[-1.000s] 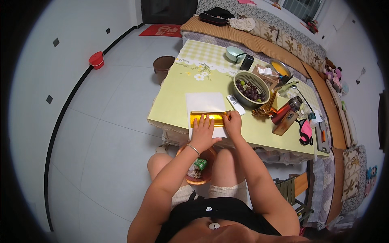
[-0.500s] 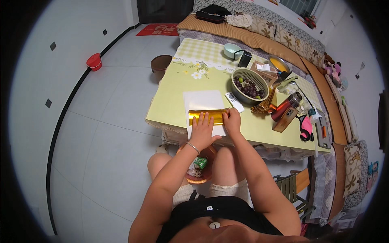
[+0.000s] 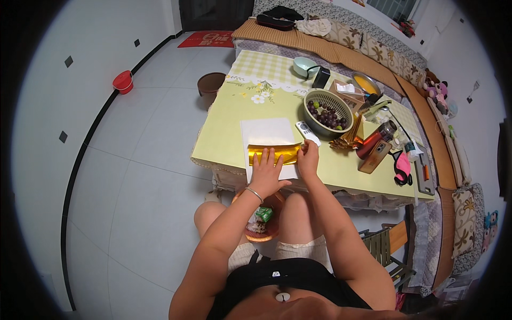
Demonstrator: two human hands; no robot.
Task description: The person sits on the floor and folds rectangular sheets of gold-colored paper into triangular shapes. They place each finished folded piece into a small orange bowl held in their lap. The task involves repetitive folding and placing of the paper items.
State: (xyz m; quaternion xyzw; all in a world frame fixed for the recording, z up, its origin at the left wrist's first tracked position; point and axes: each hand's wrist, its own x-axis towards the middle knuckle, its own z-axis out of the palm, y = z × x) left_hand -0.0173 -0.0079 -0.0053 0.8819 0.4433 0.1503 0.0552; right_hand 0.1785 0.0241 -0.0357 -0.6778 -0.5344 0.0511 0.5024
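A shiny gold foil sheet [image 3: 287,153] lies across white paper [image 3: 265,129] near the table's front edge, its far edge folded or curled. Pressed flat on the foil's left half is my left hand [image 3: 265,173], fingers spread, with a bangle at the wrist. My right hand [image 3: 308,160] has its fingers closed at the foil's right end, pinching that edge. The fingertips partly cover the foil there. Just beyond the right hand is a white remote control [image 3: 308,133]. Folded gold paper pieces [image 3: 349,140] sit farther right.
On the green table [image 3: 221,125] stand a colander of grapes [image 3: 328,111], a red thermos [image 3: 376,140], a phone in a brown case [image 3: 374,157] and a pink-and-black item [image 3: 402,169]. A waste basket [image 3: 277,205] is between my knees; a folding chair [image 3: 381,246] stands right.
My right hand has shifted slightly and turned at the foil's right end, fingers a little higher. The left hand stays flat in nearly the same place.
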